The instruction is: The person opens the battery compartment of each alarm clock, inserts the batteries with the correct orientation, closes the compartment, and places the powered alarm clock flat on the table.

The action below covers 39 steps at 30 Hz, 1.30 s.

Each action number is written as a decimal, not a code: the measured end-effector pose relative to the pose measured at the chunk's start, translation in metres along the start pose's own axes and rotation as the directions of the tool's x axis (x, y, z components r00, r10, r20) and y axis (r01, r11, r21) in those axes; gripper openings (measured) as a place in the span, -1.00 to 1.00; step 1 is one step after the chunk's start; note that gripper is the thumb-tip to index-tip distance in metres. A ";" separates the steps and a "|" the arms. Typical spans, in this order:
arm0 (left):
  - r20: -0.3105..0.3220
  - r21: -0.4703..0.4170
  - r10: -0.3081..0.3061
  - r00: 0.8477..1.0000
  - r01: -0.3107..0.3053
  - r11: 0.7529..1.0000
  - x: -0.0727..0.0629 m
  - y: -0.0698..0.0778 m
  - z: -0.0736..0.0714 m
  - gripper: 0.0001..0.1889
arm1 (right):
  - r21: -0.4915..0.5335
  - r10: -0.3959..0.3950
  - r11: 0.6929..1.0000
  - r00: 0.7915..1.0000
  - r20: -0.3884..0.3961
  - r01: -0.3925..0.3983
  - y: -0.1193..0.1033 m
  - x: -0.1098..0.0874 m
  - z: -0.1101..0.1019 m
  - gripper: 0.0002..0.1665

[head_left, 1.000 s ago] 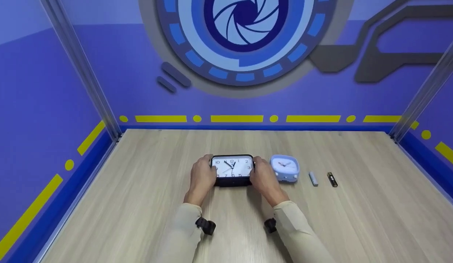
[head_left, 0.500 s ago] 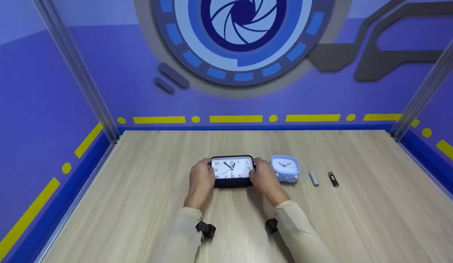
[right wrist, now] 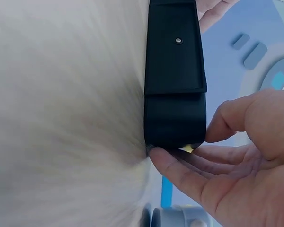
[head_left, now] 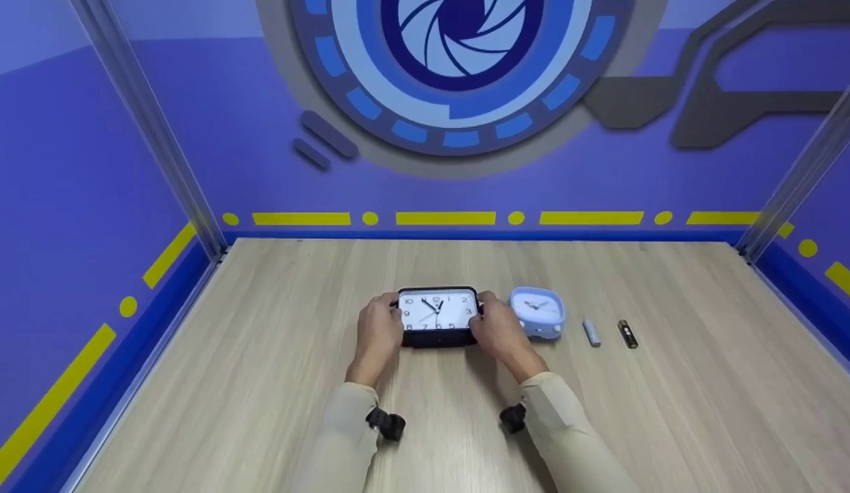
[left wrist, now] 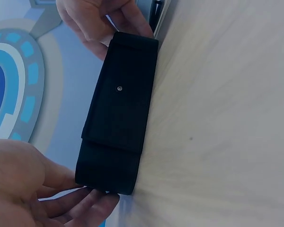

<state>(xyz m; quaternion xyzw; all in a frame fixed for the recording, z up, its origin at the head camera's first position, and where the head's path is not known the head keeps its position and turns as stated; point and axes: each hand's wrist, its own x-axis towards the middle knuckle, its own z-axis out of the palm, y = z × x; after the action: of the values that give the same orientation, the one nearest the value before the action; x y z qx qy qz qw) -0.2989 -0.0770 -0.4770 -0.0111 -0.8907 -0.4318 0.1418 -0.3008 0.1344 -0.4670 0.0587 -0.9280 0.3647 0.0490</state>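
A black rectangular alarm clock (head_left: 438, 311) with a white dial faces up at the middle of the table. My left hand (head_left: 379, 333) grips its left end, thumb over the front edge and fingers round the side. At the other end my right hand (head_left: 501, 333) holds it the same way. The left wrist view shows the clock's black underside (left wrist: 116, 94) with one small screw, close to the wood; the right wrist view shows fingertips (right wrist: 163, 161) under its end. Just right of my right hand stands a small light-blue alarm clock (head_left: 538, 313).
A pale grey battery (head_left: 591, 333) and a black-and-gold battery (head_left: 628, 334) lie right of the blue clock on the wooden table (head_left: 274, 411). Blue printed walls (head_left: 192, 137) with metal corner posts enclose the back and sides.
Both hands keep their hold on the black clock, which stays in place on the table. Only the head view shifts slightly.
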 end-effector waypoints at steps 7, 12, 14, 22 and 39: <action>0.006 -0.016 -0.038 0.999 0.038 0.999 0.000 0.001 0.000 -0.69 | 0.012 -0.001 1.000 1.000 0.006 0.000 0.000 -0.001 0.001 -0.47; 0.007 -0.024 -0.049 0.999 0.049 0.999 -0.001 0.002 0.000 -0.67 | 0.000 -0.017 1.000 1.000 -0.016 0.017 0.001 -0.003 0.001 -0.47; 0.011 -0.023 -0.051 0.999 0.052 0.998 -0.002 0.002 0.000 -0.67 | -0.012 -0.028 1.000 0.999 -0.023 0.028 0.001 -0.004 0.002 -0.47; 0.020 -0.040 -0.061 0.998 0.061 0.997 -0.008 0.003 -0.004 -0.66 | -0.053 -0.037 0.998 0.999 -0.013 0.036 0.000 -0.012 0.003 -0.47; 0.004 -0.033 -0.022 1.000 0.022 0.999 -0.022 0.001 -0.006 -0.68 | -0.062 -0.100 0.993 0.995 -0.005 0.100 0.002 -0.032 0.001 -0.51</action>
<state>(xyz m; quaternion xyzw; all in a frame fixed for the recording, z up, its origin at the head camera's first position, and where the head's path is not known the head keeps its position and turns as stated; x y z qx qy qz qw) -0.2757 -0.0786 -0.4781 -0.0045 -0.8838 -0.4479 0.1352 -0.2694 0.1375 -0.4727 0.1019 -0.9345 0.3331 0.0729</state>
